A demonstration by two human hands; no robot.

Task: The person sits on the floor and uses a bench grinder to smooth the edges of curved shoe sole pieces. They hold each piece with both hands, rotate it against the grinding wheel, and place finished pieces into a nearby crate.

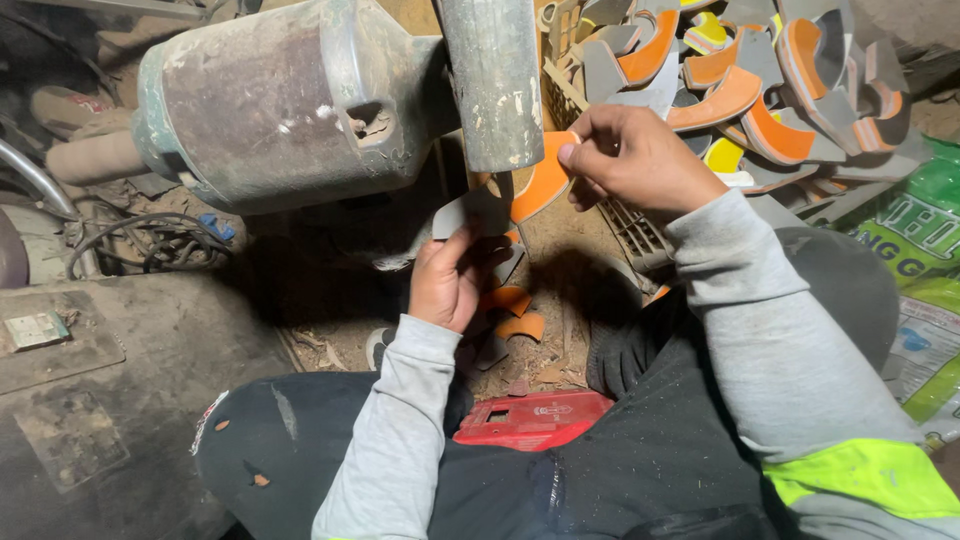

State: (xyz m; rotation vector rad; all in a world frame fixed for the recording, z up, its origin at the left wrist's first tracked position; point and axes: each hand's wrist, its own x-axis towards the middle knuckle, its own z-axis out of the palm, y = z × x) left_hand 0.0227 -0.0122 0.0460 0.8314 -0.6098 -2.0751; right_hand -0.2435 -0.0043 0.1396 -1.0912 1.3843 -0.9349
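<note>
- Far left: dark dusty slab (pixel 110 400) with a small metal plate (pixel 36 329); tangled cables (pixel 150 245) behind it.
- Upper left to centre: big worn motor housing (pixel 290 100), grimy, with a grey vertical post (pixel 492 80) just right of it. Both crowd the space above the hands.
- Left hand (pixel 447 285): fingers curled shut on the lower grey end of the curved sole piece (pixel 540 185), thumb side up, just under the post.
- The sole piece: orange face, grey backing, thin curved strip. Sits between both hands, right below the post's bottom end. Looks light and bendy, probably foam or rubber; a pinch at each end seems best, since the middle would likely flex.
- Floor below the hands: orange and grey scraps (pixel 515 320) on dusty ground; red plastic piece (pixel 530 418) near the knees.
- Right hand (pixel 635 160): fingertips pinched closed on the top orange edge of the same piece.
- Upper right: plastic crate (pixel 625 225) heaped with a pile of cut pieces (pixel 760 80) in orange, grey and yellow, just beside the right hand.
- Far right: green printed sack (pixel 925 260).
- Room: tight. Machine above, crate edge to the right, knees below; open ground only between the legs.
</note>
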